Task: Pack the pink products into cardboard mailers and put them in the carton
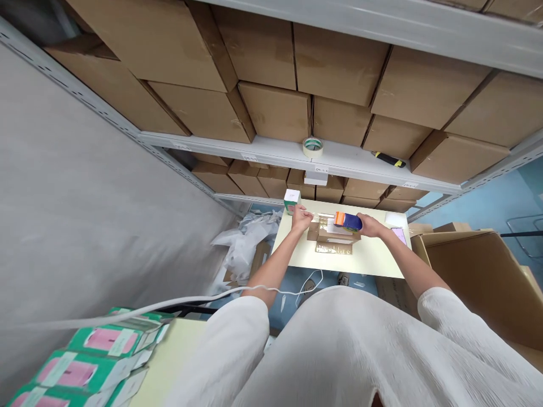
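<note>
My right hand (370,225) is wrapped round a blue and orange packing tape dispenser (350,221) above a small cardboard box (339,237). A clear strip of packing tape (323,216) runs left from the dispenser to my left hand (301,219), whose fingers are pinched at the strip's end. Shiny tape also lies across the box and along its near side. The box rests on the pale yellow table (297,254). Just behind my left hand stands a small white and green carton (291,198).
Large cardboard boxes (339,68) fill the grey shelf rack ahead. A tape roll (313,147) and a yellow-black cutter (389,159) lie on its ledge. An open carton (479,277) stands right; green boxes (85,362) sit lower left. A white cable (190,298) crosses my left arm.
</note>
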### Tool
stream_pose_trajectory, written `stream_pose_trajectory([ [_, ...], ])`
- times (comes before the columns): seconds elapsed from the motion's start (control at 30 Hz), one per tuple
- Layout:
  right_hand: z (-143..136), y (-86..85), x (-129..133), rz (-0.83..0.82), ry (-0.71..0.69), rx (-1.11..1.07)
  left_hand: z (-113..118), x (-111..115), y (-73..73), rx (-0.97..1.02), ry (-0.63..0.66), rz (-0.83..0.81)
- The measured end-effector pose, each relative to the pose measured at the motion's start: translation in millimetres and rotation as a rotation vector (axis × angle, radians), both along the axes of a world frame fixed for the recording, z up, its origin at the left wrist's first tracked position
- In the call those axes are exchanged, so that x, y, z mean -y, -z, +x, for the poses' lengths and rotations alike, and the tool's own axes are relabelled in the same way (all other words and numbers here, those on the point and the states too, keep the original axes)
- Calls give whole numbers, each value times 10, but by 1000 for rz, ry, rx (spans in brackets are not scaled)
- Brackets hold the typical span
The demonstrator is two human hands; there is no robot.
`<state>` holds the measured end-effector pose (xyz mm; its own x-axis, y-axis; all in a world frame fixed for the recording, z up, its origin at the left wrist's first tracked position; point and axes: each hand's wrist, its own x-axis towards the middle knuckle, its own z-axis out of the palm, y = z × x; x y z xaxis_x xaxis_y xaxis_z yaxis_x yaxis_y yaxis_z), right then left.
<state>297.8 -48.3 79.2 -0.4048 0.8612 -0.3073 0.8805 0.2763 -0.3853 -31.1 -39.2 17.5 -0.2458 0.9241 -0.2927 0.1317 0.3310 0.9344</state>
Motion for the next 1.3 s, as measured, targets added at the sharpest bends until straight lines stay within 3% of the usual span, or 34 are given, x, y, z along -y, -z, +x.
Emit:
stream_pose_trajectory([
  [0.17,-19,16,-48,8,-2,-32,-100,89,191,98,-30,-41],
  [0.37,-221,-102,-55,34,-41,72,-119,144,358,156,-80,-69],
  [0.87,-500,-285,-83,14,-29,239,-3,50,759,141,-72,-85],
  [1.07,-573,-340,-59,14,-58,341,159,111,859,146,-12,-115],
  [1.3,-631,-386,-52,5,-73,377,271,138,863,109,26,-143],
])
